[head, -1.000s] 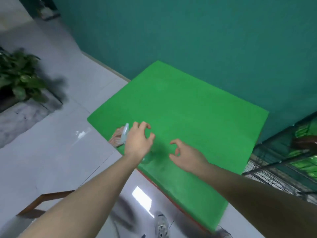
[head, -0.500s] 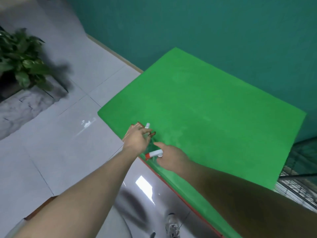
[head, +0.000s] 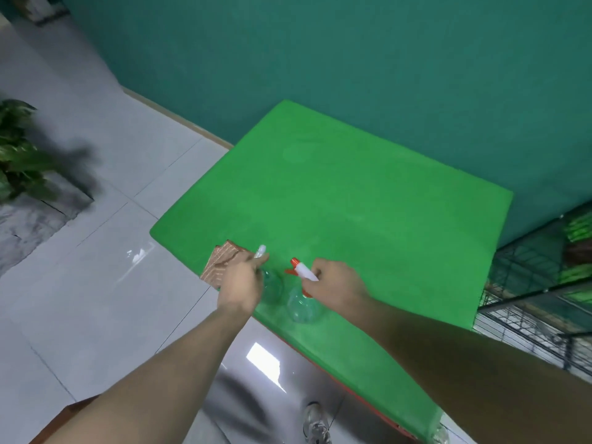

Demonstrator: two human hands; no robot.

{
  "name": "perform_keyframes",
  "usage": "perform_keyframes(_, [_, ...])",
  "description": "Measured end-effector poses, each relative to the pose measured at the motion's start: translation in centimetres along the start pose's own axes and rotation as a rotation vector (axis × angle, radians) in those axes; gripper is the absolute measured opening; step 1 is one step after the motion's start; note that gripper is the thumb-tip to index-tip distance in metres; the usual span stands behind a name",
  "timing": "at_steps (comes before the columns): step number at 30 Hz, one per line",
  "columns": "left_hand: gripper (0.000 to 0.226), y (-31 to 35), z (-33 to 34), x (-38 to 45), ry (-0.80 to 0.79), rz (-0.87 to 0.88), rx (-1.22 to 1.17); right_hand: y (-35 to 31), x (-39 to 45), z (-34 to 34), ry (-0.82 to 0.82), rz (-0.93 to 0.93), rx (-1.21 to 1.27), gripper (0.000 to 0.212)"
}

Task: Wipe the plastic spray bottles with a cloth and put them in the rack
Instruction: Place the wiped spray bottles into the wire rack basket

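Two walls of teal close off the far side of the room, meeting a floor of pale glossy tiles that reflect a ceiling light. A table covered in bright green cloth stands against the wall, its near edge showing red trim. At the right, beside the table, stands a dark wire rack holding blurred green items. A potted plant sits at the far left on a grey stone slab.

Near the table's front left corner lies a folded brown patterned cloth, partly overhanging the edge. The left hand grips a clear spray bottle with a white nozzle standing on the table just beside the cloth. The right hand grips the neck of a clear spray bottle with a red-and-white trigger head, upright just beside the first. The hands are apart, each clamped on its own bottle.
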State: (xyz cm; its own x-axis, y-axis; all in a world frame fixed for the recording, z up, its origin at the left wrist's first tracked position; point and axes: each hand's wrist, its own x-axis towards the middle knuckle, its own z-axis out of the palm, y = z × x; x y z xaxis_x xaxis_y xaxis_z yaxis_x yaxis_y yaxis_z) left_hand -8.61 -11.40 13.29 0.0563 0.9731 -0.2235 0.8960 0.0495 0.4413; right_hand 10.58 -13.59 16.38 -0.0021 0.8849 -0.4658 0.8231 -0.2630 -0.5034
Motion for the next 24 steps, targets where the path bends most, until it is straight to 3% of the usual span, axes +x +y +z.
perform_keyframes(12, [0.038,23.1,2.0,-4.4,-0.142,0.379,-0.078,13.9,-11.5,-15.8,0.21,0.153,0.088,0.031])
perform_keyframes(24, [0.029,51.4,11.5,-15.3,-0.208,0.588,-0.044,37.7,-27.7,-28.3,0.43,0.269,0.25,0.026])
